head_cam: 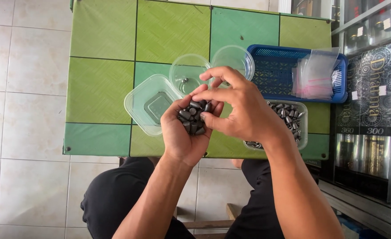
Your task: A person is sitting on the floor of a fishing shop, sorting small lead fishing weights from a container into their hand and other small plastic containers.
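Cupped over the table's (102, 40) near edge, our left hand (184, 132) cradles a heap of small dark metal weights (194, 116). Our right hand (242, 110) reaches into the heap, its fingertips (203, 96) pinched on them. Along the right edge sits a blue basket (270, 66) of clear bags (315, 73); nearer us, a tub of weights (290, 117). Beside the hands we see an empty square container (146, 104) and two round cups (188, 73).
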